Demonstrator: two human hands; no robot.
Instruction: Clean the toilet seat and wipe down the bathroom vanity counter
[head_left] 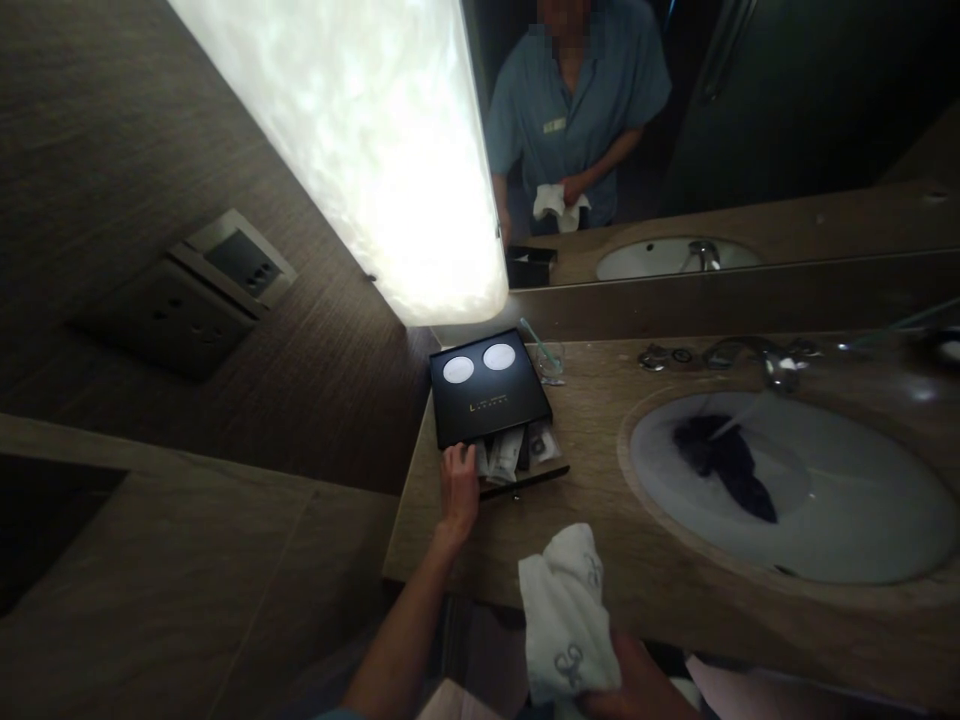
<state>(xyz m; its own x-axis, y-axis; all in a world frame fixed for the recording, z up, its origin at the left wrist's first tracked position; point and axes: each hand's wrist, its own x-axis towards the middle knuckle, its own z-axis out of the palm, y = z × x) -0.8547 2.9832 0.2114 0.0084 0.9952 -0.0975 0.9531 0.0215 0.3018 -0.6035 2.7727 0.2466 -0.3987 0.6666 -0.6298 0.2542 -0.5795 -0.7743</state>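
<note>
A black box (pixel 487 385) with two white discs on its lid sits at the counter's left end. Its drawer (pixel 536 480) is partly pulled out at the front, showing small packets (pixel 505 455). At the drawer's left front corner is my left hand (pixel 459 488), its fingers bent over the edge; what they grip, if anything, is hidden. My right hand (pixel 630 685) holds a folded white towel (pixel 570 620) in front of the counter, and the towel covers most of its fingers.
Right of the box stands a glass (pixel 550 358) with a toothbrush. A sink (pixel 847 500) at the right holds a dark cloth (pixel 724 460) under the faucet (pixel 780 370). A bright lamp (pixel 405 180) hangs above the box, beside the mirror (pixel 787 150).
</note>
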